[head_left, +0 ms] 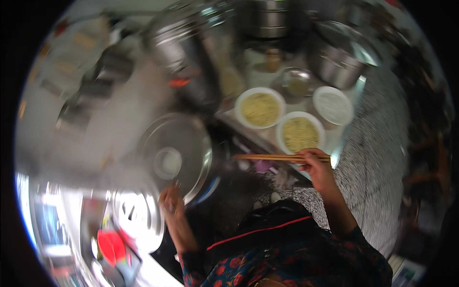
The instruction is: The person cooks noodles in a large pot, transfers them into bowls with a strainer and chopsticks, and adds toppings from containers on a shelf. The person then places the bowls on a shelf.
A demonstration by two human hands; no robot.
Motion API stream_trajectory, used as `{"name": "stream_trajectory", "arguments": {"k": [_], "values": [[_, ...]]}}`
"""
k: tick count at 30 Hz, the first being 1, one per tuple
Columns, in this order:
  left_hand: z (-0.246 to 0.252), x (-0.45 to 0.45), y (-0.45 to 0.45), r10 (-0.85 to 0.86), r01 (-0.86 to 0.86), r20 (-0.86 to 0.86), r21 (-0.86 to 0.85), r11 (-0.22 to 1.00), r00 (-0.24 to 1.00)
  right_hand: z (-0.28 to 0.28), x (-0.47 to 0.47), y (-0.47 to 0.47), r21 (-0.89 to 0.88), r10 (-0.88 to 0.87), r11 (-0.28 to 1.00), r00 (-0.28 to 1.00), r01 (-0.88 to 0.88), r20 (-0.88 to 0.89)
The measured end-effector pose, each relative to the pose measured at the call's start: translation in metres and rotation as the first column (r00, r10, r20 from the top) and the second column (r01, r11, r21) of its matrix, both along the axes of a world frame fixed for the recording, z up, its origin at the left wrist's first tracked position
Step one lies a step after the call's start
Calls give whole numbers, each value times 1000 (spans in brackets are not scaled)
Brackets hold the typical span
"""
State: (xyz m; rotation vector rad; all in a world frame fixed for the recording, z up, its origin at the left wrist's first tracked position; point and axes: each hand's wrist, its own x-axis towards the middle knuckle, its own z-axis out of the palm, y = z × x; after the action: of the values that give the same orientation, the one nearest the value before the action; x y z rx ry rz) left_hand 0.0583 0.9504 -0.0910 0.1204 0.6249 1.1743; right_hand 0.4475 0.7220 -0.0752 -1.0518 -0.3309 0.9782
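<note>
In my right hand (315,166) is a pair of long wooden chopsticks (269,157), their tips pointing left. Just beyond that hand stands a white bowl of yellow noodles (300,132), with a second bowl of noodles (260,108) behind it to the left. A white bowl with pale contents (332,106) is at the right of the table. My left hand (173,201) is closed on a handle at the near rim of a large steaming metal pot (205,143); a round ladle bowl with whitish contents (168,163) shows inside the pot. Blur and steam hide details there.
The bowls stand on a light table (331,141) with a small metal bowl (297,80). A large lidded steel pot (331,64) stands at its back right corner. At lower left are a bright round metal tray or lid (154,222) and a red container (111,247).
</note>
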Motion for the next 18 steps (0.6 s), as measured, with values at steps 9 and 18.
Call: {"name": "stream_trajectory", "arguments": {"k": [9, 18], "values": [[-9, 31, -12, 19, -21, 24, 76, 997, 1000, 11, -7, -32, -88, -241, 967, 970, 237, -36], [-11, 37, -6, -50, 48, 58, 36, 998, 997, 18, 47, -51, 38, -274, 960, 961, 276, -45]]}}
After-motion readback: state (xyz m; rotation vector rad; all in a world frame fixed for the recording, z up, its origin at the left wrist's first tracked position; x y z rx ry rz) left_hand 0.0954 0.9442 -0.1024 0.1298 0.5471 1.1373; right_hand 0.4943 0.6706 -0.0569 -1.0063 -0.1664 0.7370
